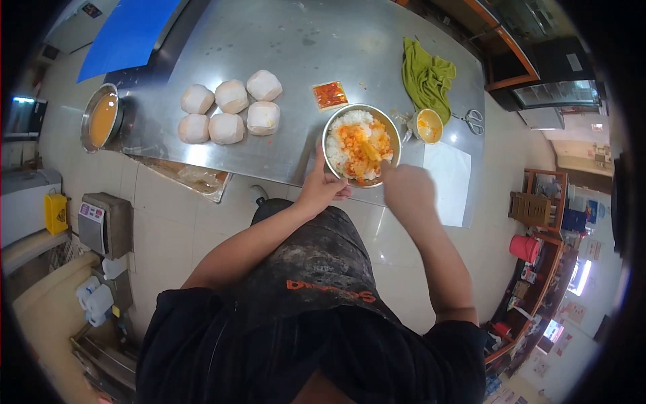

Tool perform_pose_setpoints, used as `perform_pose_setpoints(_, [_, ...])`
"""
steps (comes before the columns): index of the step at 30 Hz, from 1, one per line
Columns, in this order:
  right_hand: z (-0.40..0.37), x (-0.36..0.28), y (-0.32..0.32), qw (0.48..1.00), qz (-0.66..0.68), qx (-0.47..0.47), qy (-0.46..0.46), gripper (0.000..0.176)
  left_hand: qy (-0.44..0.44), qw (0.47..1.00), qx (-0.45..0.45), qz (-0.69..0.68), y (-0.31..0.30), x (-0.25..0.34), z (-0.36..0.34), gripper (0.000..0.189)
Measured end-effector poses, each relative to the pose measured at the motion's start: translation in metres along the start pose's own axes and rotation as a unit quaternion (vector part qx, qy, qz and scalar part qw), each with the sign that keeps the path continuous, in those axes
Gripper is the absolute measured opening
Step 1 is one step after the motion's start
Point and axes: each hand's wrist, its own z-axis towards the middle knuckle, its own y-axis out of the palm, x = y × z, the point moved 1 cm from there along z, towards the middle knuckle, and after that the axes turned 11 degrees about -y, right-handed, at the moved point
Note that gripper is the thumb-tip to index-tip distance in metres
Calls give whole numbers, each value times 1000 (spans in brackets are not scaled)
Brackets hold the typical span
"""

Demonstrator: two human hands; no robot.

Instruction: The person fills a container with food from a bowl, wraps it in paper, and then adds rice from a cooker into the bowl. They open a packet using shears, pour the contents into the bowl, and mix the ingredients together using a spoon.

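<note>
The left hand (pixel 321 186) grasps the near-left rim of the round steel bowl of white rice and orange pieces (pixel 336 120), which stands by the near edge of the grey steel tabletop (pixel 296 40); the right hand (pixel 407 188) is clenched on a yellowish utensil (pixel 370 149) dipped in the food. The bowl is probably heavy, stiff and slippery, so the rim gives the best hold; the edge is close. Just right stands a small steel cup of orange sauce (pixel 428 125); left, six white peeled coconuts (pixel 229 108); beyond there is open room.
</note>
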Motion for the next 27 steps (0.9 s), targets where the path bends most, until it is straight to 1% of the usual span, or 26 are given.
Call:
perform_pose_setpoints(1, [-2,-8,-21,1000,-1,0,3,14,-18,1000,-2,10,-3,2,-3,95])
perform_pose_setpoints(2, [1,-14,0,1000,-6,-2,-30,13,-34,999,-6,23,-4,3,-6,92])
perform_pose_setpoints(3, [4,-19,41,998,-10,-3,-59,13,-37,999,2,25,-5,3,-9,84])
perform_pose_setpoints(4, [8,-19,66,996,-18,0,-87,13,-36,999,10,28,-5,7,-9,78])
perform_pose_setpoints(5, [12,-17,70,995,-28,-14,-91,13,-32,999,19,31,-7,12,-8,72])
perform_pose_setpoints(6, [13,-9,60,997,-23,8,-78,13,-12,999,22,43,-14,12,-2,66])
perform_pose_setpoints(8, [6,7,12,998,-4,39,-52,14,14,997,31,63,-32,2,7,55])
perform_pose_setpoints(9, [2,2,-20,1000,-3,2,-12,14,8,998,31,52,-36,11,5,50])
perform_pose_setpoints(10, [3,-6,-12,999,9,-17,-27,15,15,998,38,49,-41,15,8,51])
perform_pose_setpoints(12, [10,-23,29,997,33,-50,-54,19,32,997,48,46,-46,22,13,55])
perform_pose_setpoints(13, [17,-29,43,994,24,-88,-66,21,35,994,56,87,-43,28,10,64])
perform_pose_setpoints(14, [15,-21,45,997,18,-49,-62,18,36,993,41,101,-44,31,11,68])
perform_pose_setpoints(16, [5,-1,17,998,10,22,-54,13,31,992,13,123,-45,33,11,75])
perform_pose_setpoints(17, [1,6,-4,999,0,7,-33,13,10,992,7,127,-43,33,8,76])
perform_pose_setpoints(19, [7,1,-9,999,-3,40,22,12,-26,991,-4,131,-32,37,4,80])
perform_pose_setpoints(20, [11,-4,-10,997,-4,56,51,12,-17,991,-4,131,-29,35,5,80])
perform_pose_setpoints(21, [18,-6,30,995,9,99,-2,13,-7,991,-5,133,-27,31,5,80])
perform_pose_setpoints(24, [27,-7,61,999,20,1,-45,12,13,994,0,105,-25,25,11,83])
perform_pose_setpoints(25, [22,0,40,999,29,-1,-15,10,15,996,3,87,-24,22,11,85])
perform_pose_setpoints(27, [11,-3,-10,1000,18,-24,2,14,5,995,3,98,-22,16,12,85])
